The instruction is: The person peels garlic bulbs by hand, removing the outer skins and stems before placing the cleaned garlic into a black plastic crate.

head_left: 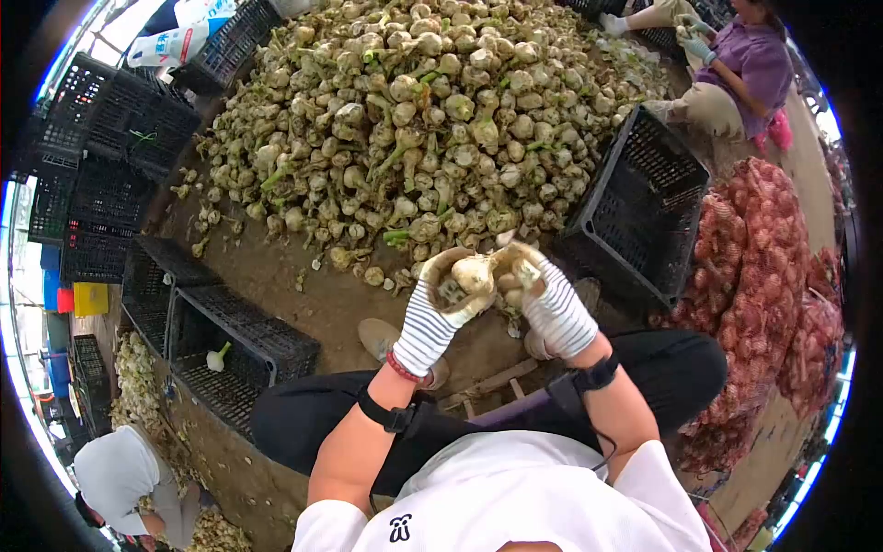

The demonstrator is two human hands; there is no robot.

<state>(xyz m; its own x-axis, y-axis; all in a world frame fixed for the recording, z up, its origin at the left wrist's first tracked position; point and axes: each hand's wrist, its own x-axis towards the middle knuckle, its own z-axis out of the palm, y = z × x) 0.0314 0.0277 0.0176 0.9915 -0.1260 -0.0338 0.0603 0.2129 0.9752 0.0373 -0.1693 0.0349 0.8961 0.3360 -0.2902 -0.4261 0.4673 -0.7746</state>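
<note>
In the middle of the head view my left hand [441,299], in a striped, soiled glove, is closed around a pale garlic bulb [474,273]. The bulb's neck points toward my right hand [550,304], which is gloved alike. Its fingers are curled in at the neck side of the bulb, and what lies inside them is partly hidden. Just beyond both hands rises a large heap of garlic bulbs [423,138] with dry roots and some green stems. A few loose bulbs lie on the ground near the heap's front edge.
An open black crate [635,216] stands at the right, beside red mesh sacks [745,294] full of bulbs. Another black crate [235,345] at the left holds a bulb. More crates [110,184] are stacked behind it. Other people sit at upper right [750,64] and lower left [120,469].
</note>
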